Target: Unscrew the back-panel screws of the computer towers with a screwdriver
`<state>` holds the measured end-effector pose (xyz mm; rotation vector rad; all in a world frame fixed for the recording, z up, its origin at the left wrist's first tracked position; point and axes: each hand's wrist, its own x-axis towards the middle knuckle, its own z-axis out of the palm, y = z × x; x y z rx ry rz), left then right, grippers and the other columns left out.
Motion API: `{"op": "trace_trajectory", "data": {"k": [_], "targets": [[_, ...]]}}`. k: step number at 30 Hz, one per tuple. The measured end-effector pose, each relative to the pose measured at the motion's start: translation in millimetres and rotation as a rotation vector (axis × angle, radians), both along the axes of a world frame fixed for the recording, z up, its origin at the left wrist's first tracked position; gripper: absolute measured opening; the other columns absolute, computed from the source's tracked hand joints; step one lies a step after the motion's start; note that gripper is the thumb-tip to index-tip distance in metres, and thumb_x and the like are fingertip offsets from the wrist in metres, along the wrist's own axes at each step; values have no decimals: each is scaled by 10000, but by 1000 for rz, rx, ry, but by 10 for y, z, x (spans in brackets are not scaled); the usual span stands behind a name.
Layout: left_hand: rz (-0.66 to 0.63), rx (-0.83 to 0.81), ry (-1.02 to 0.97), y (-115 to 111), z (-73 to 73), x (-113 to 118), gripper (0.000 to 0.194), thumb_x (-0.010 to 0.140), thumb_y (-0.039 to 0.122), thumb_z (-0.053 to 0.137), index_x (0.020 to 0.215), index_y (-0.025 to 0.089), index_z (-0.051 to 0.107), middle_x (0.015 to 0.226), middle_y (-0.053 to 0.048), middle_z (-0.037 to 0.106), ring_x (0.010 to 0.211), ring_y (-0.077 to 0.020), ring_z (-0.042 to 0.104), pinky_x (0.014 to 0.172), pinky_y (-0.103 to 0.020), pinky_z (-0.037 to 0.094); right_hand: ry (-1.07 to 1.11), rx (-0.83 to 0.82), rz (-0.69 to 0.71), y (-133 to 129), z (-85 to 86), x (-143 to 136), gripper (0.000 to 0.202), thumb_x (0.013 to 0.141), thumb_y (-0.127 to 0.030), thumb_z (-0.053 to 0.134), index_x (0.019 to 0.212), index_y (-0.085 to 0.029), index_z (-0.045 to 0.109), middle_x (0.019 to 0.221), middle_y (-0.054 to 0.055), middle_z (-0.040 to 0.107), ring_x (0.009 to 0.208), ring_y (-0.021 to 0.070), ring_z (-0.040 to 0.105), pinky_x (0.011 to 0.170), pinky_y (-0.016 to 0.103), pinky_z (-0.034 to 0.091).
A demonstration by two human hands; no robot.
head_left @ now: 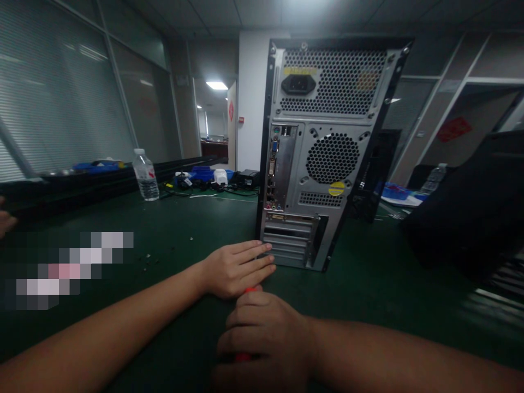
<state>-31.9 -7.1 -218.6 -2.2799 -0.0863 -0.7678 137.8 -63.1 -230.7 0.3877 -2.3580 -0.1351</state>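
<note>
A desktop computer case (333, 123) stands upright with its metal rear panel facing me. My left hand (239, 267) lies with its fingers stretched out, fingertips at the lower left corner of the case by the slot covers (286, 240). Closer to me, my right hand (266, 338) is wrapped round a red-handled tool (250, 290). Only red bits of its handle show above and below the fingers, so its tip and exact kind are hidden. The knuckles of the right hand are just below the left hand.
Small dark bits, maybe screws, (148, 262) lie on the green table (176, 218). A water bottle (146, 176) stands at the back left, near cables and adapters (245, 178). Another dark case (470, 202) is at right. Part of another person's hand (5, 219) shows at the left edge.
</note>
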Motion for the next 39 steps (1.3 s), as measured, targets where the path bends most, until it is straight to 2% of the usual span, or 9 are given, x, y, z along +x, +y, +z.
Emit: {"op": "trace_trajectory", "data": {"k": [3, 8, 12, 15, 18, 25, 31, 36, 39], "targets": [[12, -23, 6, 9, 4, -18, 419, 996, 327, 379, 1197, 64, 636, 1223, -139, 683, 1261, -293, 578, 1040, -443, 532, 10, 0, -26, -40, 44, 8, 237, 947, -279, 511, 1024, -145, 691, 947, 34, 660, 791, 174, 558, 655, 320, 408], [35, -60, -48, 52, 33, -101, 472, 996, 388, 330, 1173, 81, 643, 1195, -138, 691, 1246, -304, 577, 1008, -468, 528, 103, -20, -85, -87, 124, 3, 182, 929, -266, 562, 1042, -148, 641, 969, 46, 667, 827, 181, 591, 663, 324, 412], [45, -64, -126, 81, 44, -136, 335, 936, 435, 511, 967, 139, 664, 963, -95, 722, 1016, -248, 658, 888, -411, 558, 187, -19, -112, -104, 125, -7, 163, 989, -262, 493, 1015, -170, 626, 900, 39, 651, 785, 177, 581, 638, 318, 361], [62, -55, -184, 82, 46, -112, 215, 864, 370, 659, 824, 161, 627, 774, -38, 675, 816, -185, 639, 761, -335, 550, 250, -50, -178, -107, 95, -1, 222, 985, -312, 533, 843, -159, 608, 719, 13, 562, 667, 152, 505, 586, 304, 278], [38, -45, -201, 68, 49, -80, 194, 841, 308, 701, 753, 167, 601, 713, -15, 650, 753, -160, 611, 701, -303, 523, 254, -57, -191, -97, 73, 9, 288, 945, -355, 611, 735, -172, 538, 695, 0, 504, 653, 153, 458, 584, 307, 242], [25, -36, -205, 31, 81, -70, 165, 809, 262, 736, 766, 155, 618, 736, -14, 673, 738, -159, 600, 668, -303, 509, 151, -28, -106, -46, 51, -25, 229, 935, -327, 636, 794, -161, 565, 832, 26, 594, 742, 168, 525, 611, 302, 329], [12, -22, -190, 28, 115, -80, 123, 809, 235, 731, 830, 154, 641, 787, -16, 717, 741, -154, 617, 688, -306, 523, 95, 30, -158, -8, -41, -29, 140, 918, -335, 645, 932, -209, 587, 678, -47, 507, 585, 138, 400, 545, 282, 166], [-18, -50, -205, 32, 112, -66, 95, 823, 207, 716, 852, 154, 643, 805, -16, 735, 726, -144, 632, 674, -295, 531, 14, -29, -127, -18, 13, -22, 360, 910, -484, 535, 1087, -170, 540, 877, 12, 539, 716, 150, 467, 597, 304, 261], [-25, -66, -201, 32, 107, -69, 84, 819, 177, 711, 833, 144, 635, 811, -26, 738, 729, -149, 642, 680, -302, 543, -15, -45, -160, -38, 49, -21, 416, 971, -517, 413, 1161, -167, 535, 926, 27, 534, 786, 162, 498, 634, 316, 305]]}}
